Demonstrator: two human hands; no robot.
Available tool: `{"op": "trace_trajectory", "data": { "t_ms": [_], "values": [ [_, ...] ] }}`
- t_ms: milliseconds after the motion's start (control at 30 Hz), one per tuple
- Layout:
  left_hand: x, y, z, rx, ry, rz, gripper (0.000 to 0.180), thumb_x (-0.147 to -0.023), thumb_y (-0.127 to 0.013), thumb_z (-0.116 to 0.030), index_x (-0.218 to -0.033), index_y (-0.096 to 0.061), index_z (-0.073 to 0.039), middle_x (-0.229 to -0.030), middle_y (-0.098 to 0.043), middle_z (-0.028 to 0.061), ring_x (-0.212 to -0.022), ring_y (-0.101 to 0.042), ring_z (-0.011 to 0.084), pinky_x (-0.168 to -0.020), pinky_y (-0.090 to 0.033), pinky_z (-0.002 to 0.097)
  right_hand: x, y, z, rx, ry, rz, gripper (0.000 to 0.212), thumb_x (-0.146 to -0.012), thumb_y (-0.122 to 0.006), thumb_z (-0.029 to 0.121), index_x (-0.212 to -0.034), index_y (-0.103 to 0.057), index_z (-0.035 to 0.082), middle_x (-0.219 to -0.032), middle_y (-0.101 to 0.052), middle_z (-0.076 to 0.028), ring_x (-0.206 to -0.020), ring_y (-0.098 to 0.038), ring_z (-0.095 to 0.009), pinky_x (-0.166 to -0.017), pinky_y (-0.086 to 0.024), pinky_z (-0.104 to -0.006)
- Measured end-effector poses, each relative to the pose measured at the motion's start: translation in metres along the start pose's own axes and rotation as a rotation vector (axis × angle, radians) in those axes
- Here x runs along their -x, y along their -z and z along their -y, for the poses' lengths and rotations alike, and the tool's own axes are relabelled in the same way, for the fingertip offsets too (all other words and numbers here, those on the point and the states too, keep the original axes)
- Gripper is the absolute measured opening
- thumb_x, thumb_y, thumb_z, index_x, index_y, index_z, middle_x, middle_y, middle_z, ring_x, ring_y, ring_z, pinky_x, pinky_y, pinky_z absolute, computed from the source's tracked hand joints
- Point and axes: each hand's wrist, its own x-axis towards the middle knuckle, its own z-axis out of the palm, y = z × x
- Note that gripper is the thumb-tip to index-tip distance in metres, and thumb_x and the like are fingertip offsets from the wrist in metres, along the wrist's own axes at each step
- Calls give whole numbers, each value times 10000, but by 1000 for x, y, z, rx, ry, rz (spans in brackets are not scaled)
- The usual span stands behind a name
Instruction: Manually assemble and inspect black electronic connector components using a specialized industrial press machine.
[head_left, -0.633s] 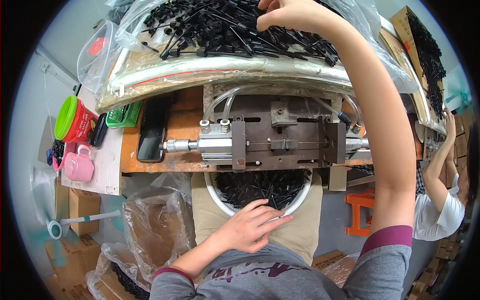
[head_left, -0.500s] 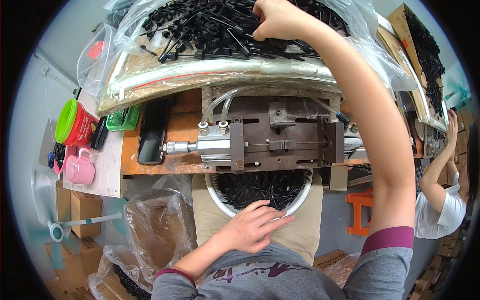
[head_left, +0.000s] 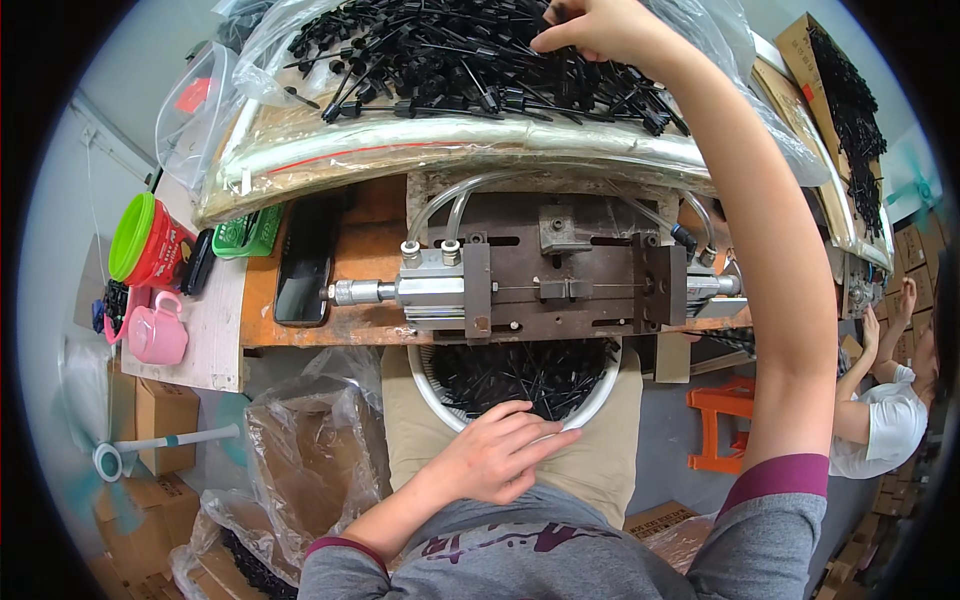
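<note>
My right hand (head_left: 605, 32) reaches to the far edge of view, over a heap of black plastic stemmed parts (head_left: 430, 70) on a plastic-lined tray. Its thumb and fingers close around dark pieces there; the fingertips are partly hidden. My left hand (head_left: 500, 455) lies open, fingers stretched, over the near rim of a white round basket (head_left: 598, 408) on my lap. More black parts (head_left: 520, 375) fill that basket. Between basket and heap sits a metal fixture (head_left: 560, 260) with a cylinder (head_left: 432, 290) at its left, a small central block and a thin rod across it.
Clear air hoses (head_left: 462, 195) arch behind the fixture. A phone (head_left: 303, 265), green box (head_left: 248, 235), red tub (head_left: 150, 245) and pink cup (head_left: 158, 332) stand at left. An orange stool (head_left: 718, 425) is at right. Another person (head_left: 885, 420) works at far right.
My right hand has shifted a little to the right across the heap, its fingers drawn closer together. My left hand stays at the basket rim. The other person's arms have moved lower.
</note>
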Motion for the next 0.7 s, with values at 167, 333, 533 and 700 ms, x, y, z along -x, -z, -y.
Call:
{"op": "trace_trajectory", "data": {
  "t_ms": [167,333,533,700],
  "values": [
    [-5,6,-7,-5,-11,-5,601,-688,-633,-62,-1289,-660,-60,-1144,-701,73,-992,-670,205,-992,-488,425,8,18,-10,-284,-106,-9,105,-825,-781,105,-836,-723,18,-663,-623,-21,-579,-536,-100,-541,-410,-267],
    [-10,12,-10,-13,-27,-22,574,-707,-635,-60,-1280,-665,-58,-1166,-701,83,-1007,-676,211,-990,-490,424,19,27,-11,-330,-176,-130,123,-856,-775,118,-894,-745,5,-734,-668,-39,-613,-573,-100,-582,-459,-264],
    [-32,43,-11,-110,-92,-230,454,-764,-669,-32,-1217,-692,-32,-1146,-723,118,-1002,-702,235,-885,-556,403,47,40,2,-331,31,-386,165,-886,-749,120,-981,-745,-16,-785,-694,-34,-673,-591,-61,-606,-459,-209],
    [-70,88,-23,412,256,-609,613,-793,-754,34,-1363,-533,80,-1353,-575,227,-1085,-675,286,-911,-594,358,117,-5,15,314,789,-642,238,-837,-682,-74,-1020,-753,61,-991,-713,-46,-782,-692,-154,-696,-563,-263]
  ]
}}
